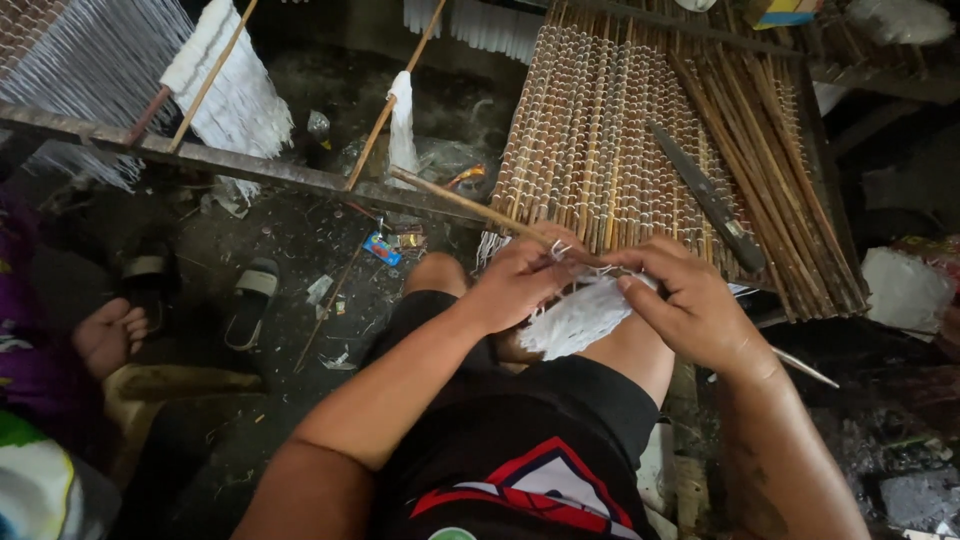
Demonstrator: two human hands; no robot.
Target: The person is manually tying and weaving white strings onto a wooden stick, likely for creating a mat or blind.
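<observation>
Now — left hand [517, 283] grip pinching white string bundle [578, 317] | right hand [690, 305] grip pinching it too — beside bamboo mat [640, 140]

A loose bundle of white string [578, 318] lies across the knee, touching a thin bamboo stick [470, 205].

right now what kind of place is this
Probably a small home weaving workshop on a dirt floor: a woven mat of thin brown bamboo sticks, hanging bundles of white thread, and both hands working a white thread bundle.

Dirt floor [290, 250] w/ sandals [250, 300], wrappers [383, 248], scraps; frame w/ bamboo mat [620, 140].
</observation>
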